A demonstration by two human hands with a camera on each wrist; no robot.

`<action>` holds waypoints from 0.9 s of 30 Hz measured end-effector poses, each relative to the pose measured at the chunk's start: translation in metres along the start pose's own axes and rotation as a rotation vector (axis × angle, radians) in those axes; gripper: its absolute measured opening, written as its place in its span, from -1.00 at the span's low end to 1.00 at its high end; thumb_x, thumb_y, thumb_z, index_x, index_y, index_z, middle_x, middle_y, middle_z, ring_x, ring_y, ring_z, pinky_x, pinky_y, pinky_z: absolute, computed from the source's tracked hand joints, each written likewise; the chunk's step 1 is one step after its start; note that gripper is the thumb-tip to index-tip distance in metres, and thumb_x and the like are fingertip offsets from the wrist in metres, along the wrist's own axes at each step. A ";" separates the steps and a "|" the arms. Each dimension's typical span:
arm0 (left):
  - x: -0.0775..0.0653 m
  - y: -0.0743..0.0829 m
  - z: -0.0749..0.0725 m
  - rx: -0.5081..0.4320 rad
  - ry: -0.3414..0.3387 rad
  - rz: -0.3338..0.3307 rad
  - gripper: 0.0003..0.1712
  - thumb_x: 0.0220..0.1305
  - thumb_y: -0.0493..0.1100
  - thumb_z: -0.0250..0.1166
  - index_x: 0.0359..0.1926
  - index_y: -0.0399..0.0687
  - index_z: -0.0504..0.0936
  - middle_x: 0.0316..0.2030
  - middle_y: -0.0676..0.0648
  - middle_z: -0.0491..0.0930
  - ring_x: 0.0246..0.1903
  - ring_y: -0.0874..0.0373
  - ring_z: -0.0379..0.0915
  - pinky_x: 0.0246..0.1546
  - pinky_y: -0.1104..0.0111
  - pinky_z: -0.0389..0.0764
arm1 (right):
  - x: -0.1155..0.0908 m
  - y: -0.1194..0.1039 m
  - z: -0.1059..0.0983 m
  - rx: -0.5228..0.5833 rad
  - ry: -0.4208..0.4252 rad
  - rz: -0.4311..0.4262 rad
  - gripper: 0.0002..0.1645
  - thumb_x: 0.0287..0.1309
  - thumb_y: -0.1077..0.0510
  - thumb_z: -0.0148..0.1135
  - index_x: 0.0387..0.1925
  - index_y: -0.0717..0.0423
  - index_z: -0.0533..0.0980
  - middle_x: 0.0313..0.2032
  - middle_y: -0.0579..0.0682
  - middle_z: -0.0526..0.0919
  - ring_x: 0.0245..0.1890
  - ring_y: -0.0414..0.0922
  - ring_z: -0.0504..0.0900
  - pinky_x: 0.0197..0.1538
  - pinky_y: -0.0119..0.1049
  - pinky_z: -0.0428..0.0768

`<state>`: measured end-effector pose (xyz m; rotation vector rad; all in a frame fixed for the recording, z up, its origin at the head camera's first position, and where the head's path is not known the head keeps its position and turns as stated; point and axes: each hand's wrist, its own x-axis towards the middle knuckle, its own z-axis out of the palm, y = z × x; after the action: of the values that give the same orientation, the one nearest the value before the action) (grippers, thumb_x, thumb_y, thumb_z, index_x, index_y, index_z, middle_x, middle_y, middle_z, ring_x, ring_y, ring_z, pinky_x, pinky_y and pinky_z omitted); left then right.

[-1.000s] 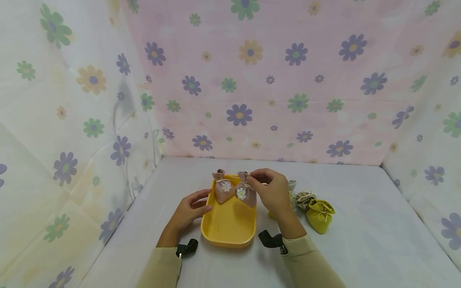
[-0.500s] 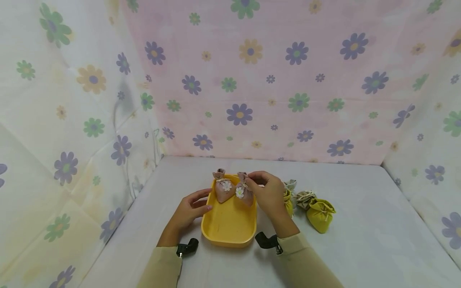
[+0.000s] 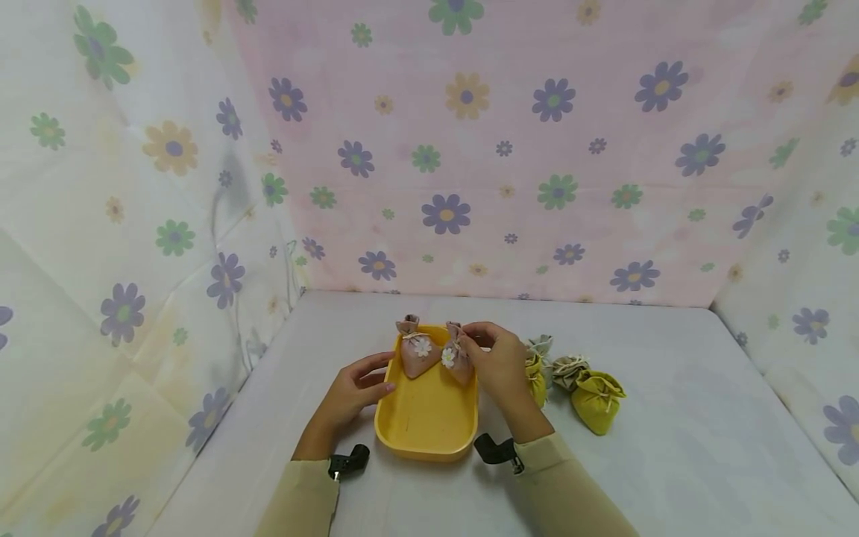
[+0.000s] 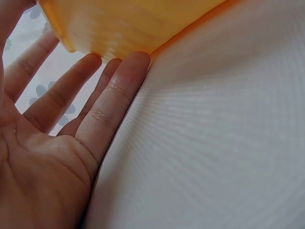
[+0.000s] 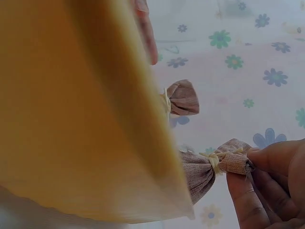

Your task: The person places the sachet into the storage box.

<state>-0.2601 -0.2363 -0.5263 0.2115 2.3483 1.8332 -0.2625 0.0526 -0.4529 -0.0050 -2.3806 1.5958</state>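
A yellow plastic tray (image 3: 429, 425) stands before me in the head view. My left hand (image 3: 356, 391) is at its left side, fingers fairly straight; in the left wrist view the fingertips (image 4: 136, 62) meet the outer wall, and the thumb overlaps the rim in the head view. Two dusty-pink drawstring pouches with white flowers lean at the tray's far end. By its gathered neck, my right hand (image 3: 499, 362) pinches the right pouch (image 3: 456, 362) between thumb and fingers, also seen in the right wrist view. The left pouch (image 3: 417, 359) is untouched.
Right of the tray sit more drawstring pouches: a yellow one (image 3: 535, 380) partly behind my right hand, a pale grey-green one (image 3: 542, 347), a brown one (image 3: 569, 371) and another yellow one (image 3: 597, 403). Flowered cloth (image 3: 496, 179) walls the white table on three sides.
My right hand has shifted slightly left with the pouch, which now leans at the tray's far right corner. The yellow pouch behind that hand shows more. The left hand stays put.
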 end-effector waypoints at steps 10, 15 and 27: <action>-0.001 -0.005 0.004 -0.022 -0.040 0.032 -0.37 0.27 -0.10 0.49 0.34 0.32 0.56 0.41 0.03 0.46 0.33 -0.11 0.50 0.15 0.20 0.69 | -0.005 0.009 0.002 -0.038 -0.018 0.035 -0.84 0.29 0.00 0.44 -0.12 -0.12 0.73 -0.16 -0.15 0.77 -0.10 -0.13 0.73 -0.14 -0.24 0.80; 0.001 -0.005 0.007 -0.019 -0.042 0.026 -0.35 0.26 -0.10 0.49 0.36 0.30 0.55 0.42 0.03 0.46 0.33 -0.10 0.50 0.16 0.19 0.69 | -0.005 0.014 0.001 -0.059 -0.030 0.021 -0.82 0.29 0.00 0.44 -0.10 -0.12 0.73 -0.14 -0.15 0.78 -0.10 -0.13 0.73 -0.13 -0.23 0.80; 0.003 -0.001 0.001 0.017 0.006 0.000 -0.37 0.21 0.00 0.53 0.30 0.44 0.58 0.37 0.14 0.49 0.30 -0.03 0.53 0.19 0.15 0.67 | -0.002 0.002 0.001 -0.106 -0.073 0.005 -0.78 0.28 0.06 0.44 -0.05 -0.10 0.70 -0.08 -0.13 0.76 -0.04 -0.12 0.75 -0.08 -0.20 0.80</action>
<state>-0.2624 -0.2348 -0.5275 0.2077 2.3689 1.8166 -0.2610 0.0527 -0.4559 0.0274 -2.5197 1.4948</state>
